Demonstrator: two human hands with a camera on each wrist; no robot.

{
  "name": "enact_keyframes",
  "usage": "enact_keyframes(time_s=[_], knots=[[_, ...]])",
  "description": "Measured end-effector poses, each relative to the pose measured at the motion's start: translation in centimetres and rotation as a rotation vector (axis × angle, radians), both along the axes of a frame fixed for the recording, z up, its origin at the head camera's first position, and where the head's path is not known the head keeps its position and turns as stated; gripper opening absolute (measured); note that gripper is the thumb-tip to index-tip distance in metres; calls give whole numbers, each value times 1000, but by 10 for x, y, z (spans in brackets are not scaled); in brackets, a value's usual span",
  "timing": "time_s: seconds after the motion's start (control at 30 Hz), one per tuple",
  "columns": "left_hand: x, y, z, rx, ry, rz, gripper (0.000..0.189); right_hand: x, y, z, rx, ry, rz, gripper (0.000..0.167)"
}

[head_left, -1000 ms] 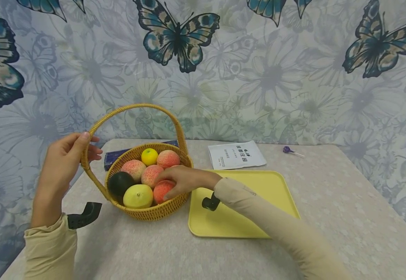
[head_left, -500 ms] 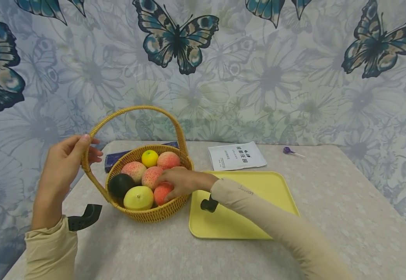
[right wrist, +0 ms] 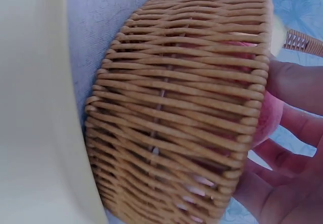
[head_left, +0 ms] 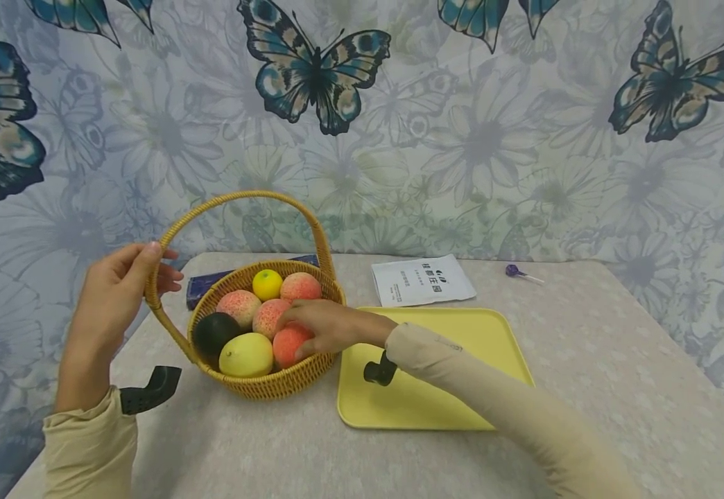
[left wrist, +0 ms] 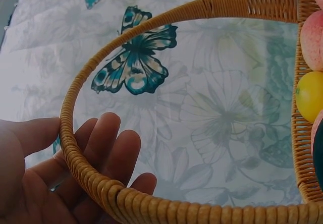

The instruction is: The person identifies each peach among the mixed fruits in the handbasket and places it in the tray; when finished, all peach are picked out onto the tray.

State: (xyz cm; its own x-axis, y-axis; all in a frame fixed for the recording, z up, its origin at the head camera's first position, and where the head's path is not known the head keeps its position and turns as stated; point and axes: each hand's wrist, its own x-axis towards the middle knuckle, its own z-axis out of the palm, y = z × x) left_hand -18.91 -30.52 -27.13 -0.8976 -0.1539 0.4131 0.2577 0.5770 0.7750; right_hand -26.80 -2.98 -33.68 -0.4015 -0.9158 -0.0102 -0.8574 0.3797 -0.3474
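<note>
A wicker basket (head_left: 268, 389) full of fruit stands at the left of the table, its tall handle (head_left: 262, 196) upright. My left hand (head_left: 109, 291) holds the handle's left side, thumb (left wrist: 35, 134) on one side and fingers on the other. Inside the basket my right hand (head_left: 331, 324) grips a red peach (head_left: 289, 346) by the near right rim; part of that peach (right wrist: 271, 114) shows over the rim in the right wrist view. Around it lie several paler peaches (head_left: 239, 308), a small yellow fruit (head_left: 267, 284), a dark green fruit (head_left: 215, 337) and a larger yellow fruit (head_left: 246, 355).
A yellow tray (head_left: 412, 412) lies right of the basket, under my right forearm. Behind it are a white printed packet (head_left: 423, 281) and, farther right, a purple lollipop (head_left: 513, 270). A dark blue flat object (head_left: 202, 285) sits partly behind the basket. A butterfly-patterned curtain hangs at the back.
The larger yellow fruit has turned, its nub now facing left instead of toward me. The right hand has shifted slightly at the peach; the left hand keeps its hold on the handle.
</note>
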Motion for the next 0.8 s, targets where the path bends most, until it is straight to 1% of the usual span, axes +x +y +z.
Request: enact_keyframes(time_s=[0.1, 0.17, 0.27, 0.4, 0.6, 0.67, 0.8], knots=[[0, 0, 1, 1, 0, -2, 39, 1, 5, 4, -33, -31, -21, 48], [-1, 0, 1, 4, -2, -4, 39, 1, 8, 4, -55, -68, -37, 49], [0, 1, 1, 5, -6, -2, 39, 1, 13, 1, -91, -110, -42, 49], [0, 0, 1, 2, -9, -2, 39, -1, 17, -3, -142, -131, -35, 49], [0, 0, 1, 10, 0, -10, 38, 3, 21, -5, -227, -180, -53, 63], [0, 0, 1, 13, 4, -13, 38, 4, 21, -7, -278, -223, -55, 64], [1, 1, 1, 10, 9, -12, 38, 6, 23, -12, -402, -349, -78, 60]])
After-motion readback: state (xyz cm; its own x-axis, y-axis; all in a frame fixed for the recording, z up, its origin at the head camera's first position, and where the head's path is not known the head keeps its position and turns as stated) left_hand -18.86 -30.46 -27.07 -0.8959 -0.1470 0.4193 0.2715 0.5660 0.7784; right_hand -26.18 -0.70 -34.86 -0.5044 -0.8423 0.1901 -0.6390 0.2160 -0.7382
